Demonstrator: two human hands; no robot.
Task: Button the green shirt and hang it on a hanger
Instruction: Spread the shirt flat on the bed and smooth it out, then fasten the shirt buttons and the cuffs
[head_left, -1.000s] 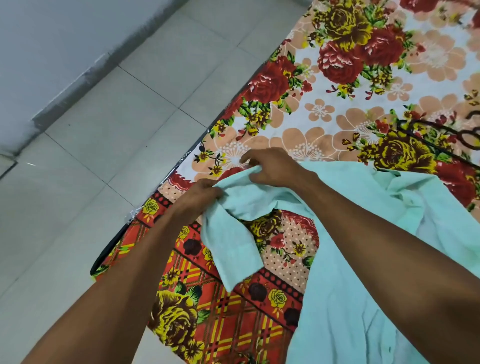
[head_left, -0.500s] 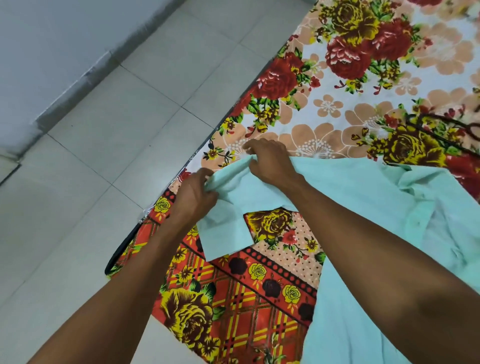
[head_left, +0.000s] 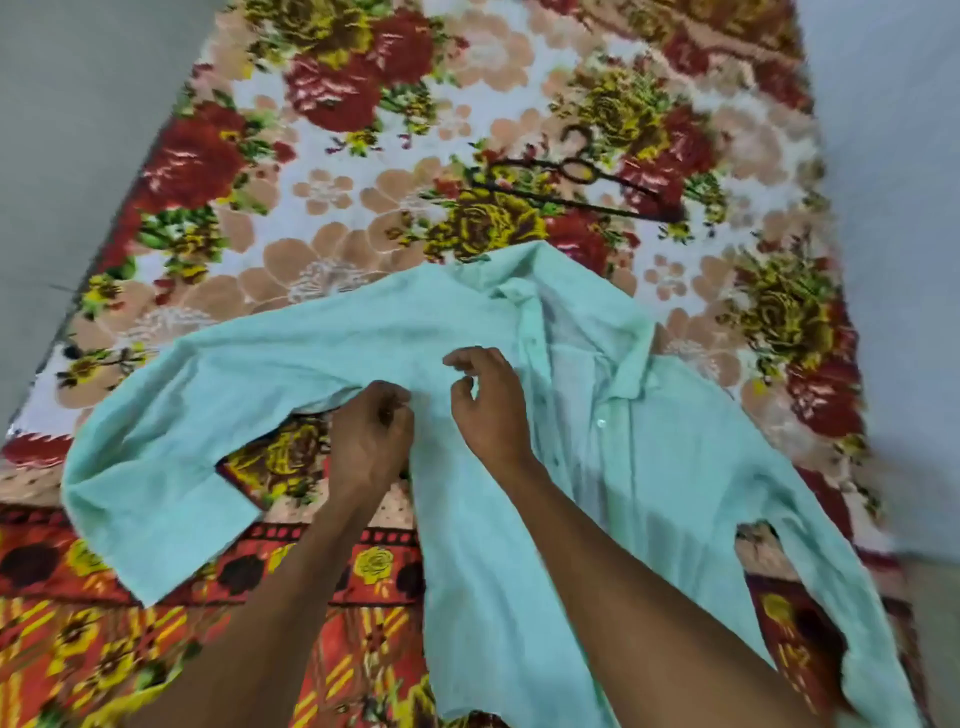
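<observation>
The light green shirt (head_left: 597, 467) lies spread on the floral blanket (head_left: 363, 182), collar toward the far side, its front placket open with a white button showing. Its left sleeve stretches out flat to the left. My left hand (head_left: 371, 441) rests at the armpit seam with fingers curled, pinching the cloth there. Just right of it, my right hand (head_left: 485, 402) hovers over the chest of the shirt, fingers loosely bent and apart, holding nothing. A dark hanger (head_left: 576, 179) lies on the blanket beyond the collar.
The blanket covers a bed-like surface that ends at grey floor (head_left: 67, 130) on the left and a pale surface (head_left: 893, 156) on the right. The blanket's red plaid border (head_left: 130, 649) runs along the near edge.
The view swung right from the sleeve end to the whole shirt. Both hands let go of the sleeve cuff, which now lies flat, and moved to the shirt's armpit and chest.
</observation>
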